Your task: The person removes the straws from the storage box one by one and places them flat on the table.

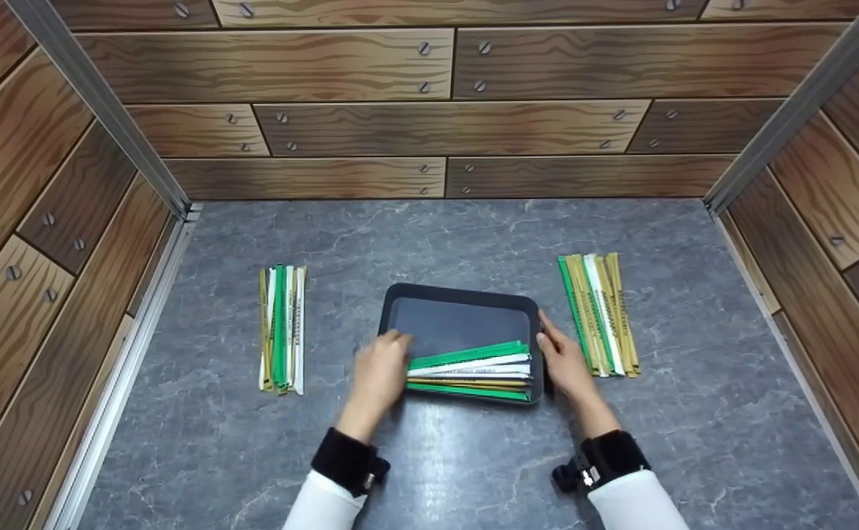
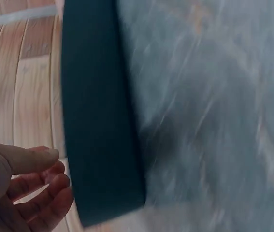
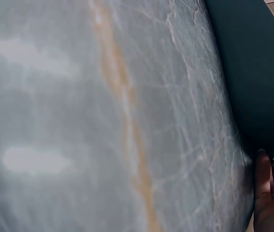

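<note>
A dark rectangular tray (image 1: 463,291) lies slightly turned on the grey table. Along its near side, several slim printed sticks (image 1: 469,372) in green, white and gold lie lengthwise, fanned a little. My left hand (image 1: 379,370) is at the tray's left rim and covers the sticks' left ends from above. In the left wrist view its fingers (image 2: 50,195) are loosely bent beside the tray wall (image 2: 100,116), with space between them and the thumb. My right hand (image 1: 567,366) touches the tray's right side, its fingers stretched along the outer wall; the thumb (image 3: 262,166) meets that wall low down.
To the left lies an upright row of green, white and gold sticks (image 1: 280,327). A similar bunch (image 1: 600,315) lies right of the tray, close beside my right hand. Wood-patterned panels (image 1: 355,129) enclose the marbled grey table (image 1: 444,243) at the back and sides.
</note>
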`<state>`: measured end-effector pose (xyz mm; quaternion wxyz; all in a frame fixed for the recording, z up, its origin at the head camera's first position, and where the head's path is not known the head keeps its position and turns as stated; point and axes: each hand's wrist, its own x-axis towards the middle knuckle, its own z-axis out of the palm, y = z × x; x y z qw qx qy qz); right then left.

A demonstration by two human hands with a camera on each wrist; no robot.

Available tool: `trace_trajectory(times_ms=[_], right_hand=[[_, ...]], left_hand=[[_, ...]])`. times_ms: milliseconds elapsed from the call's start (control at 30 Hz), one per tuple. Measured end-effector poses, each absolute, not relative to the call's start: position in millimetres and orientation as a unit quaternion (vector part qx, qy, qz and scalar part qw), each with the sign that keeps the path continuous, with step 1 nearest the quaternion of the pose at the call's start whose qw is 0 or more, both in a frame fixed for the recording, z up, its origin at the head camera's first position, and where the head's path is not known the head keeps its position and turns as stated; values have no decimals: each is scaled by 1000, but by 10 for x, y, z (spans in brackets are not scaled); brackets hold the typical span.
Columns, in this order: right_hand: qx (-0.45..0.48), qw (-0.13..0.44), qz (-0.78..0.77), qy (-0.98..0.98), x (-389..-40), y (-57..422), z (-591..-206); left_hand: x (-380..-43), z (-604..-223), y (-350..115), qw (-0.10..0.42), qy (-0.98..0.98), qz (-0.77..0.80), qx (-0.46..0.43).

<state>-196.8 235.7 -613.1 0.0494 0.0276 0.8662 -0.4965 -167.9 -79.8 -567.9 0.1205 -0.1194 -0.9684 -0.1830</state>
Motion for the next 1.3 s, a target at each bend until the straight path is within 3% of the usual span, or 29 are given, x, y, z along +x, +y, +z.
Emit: trace_trajectory(times_ms=[200, 567, 1300], right_hand=[[30, 51, -496, 866, -1965, 2353, -6129], [29, 58, -511, 857, -1958, 2349, -6119], [31, 52, -508, 859, -1974, 2344, -6119]], left_hand=[[-1718, -5831, -671, 84, -978, -130, -138], [-1777, -5867, -682, 60, -978, -130, -154], [-1733, -5703, -752, 87, -976, -154, -128]])
